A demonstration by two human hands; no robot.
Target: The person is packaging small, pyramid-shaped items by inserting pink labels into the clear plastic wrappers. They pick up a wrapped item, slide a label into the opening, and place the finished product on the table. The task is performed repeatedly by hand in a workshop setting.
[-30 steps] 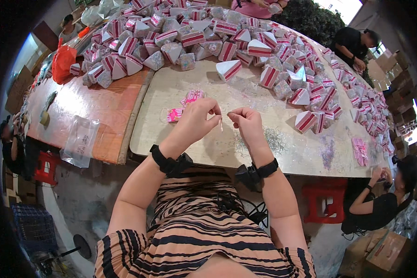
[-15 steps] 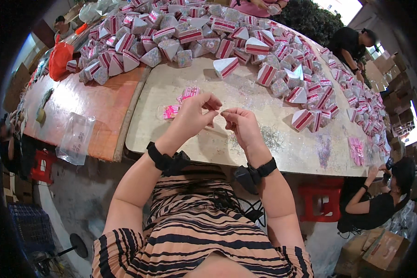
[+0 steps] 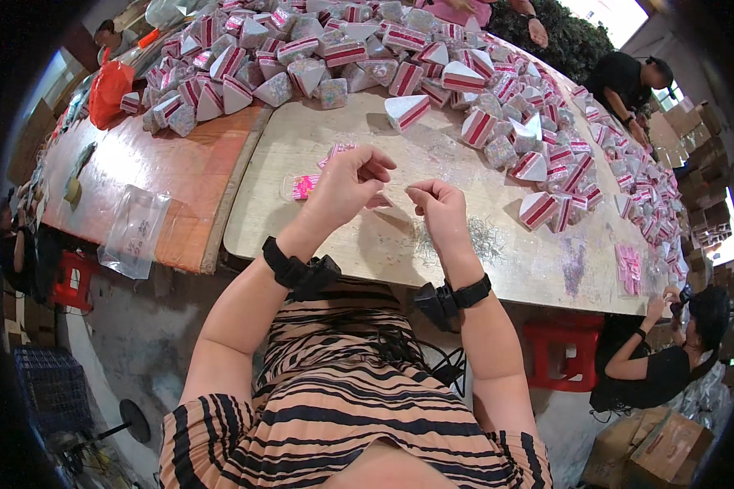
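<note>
Nearest the striped shirt (image 3: pixel 342 424), both forearms carry black wrist straps; left hand (image 3: pixel 347 186) and right hand (image 3: pixel 440 213) are raised close together over the pale table (image 3: pixel 318 147), each grip narrow, fingertips pinched, but what they pinch is too small to tell. Just beyond the left hand, small pink packets (image 3: pixel 306 187) lie on the table, and beside the right hand a scatter of fine silvery bits (image 3: pixel 485 236). Farther across the table, a heap of pink-and-white striped wedge boxes (image 3: pixel 408 111) runs along its far edge.
</note>
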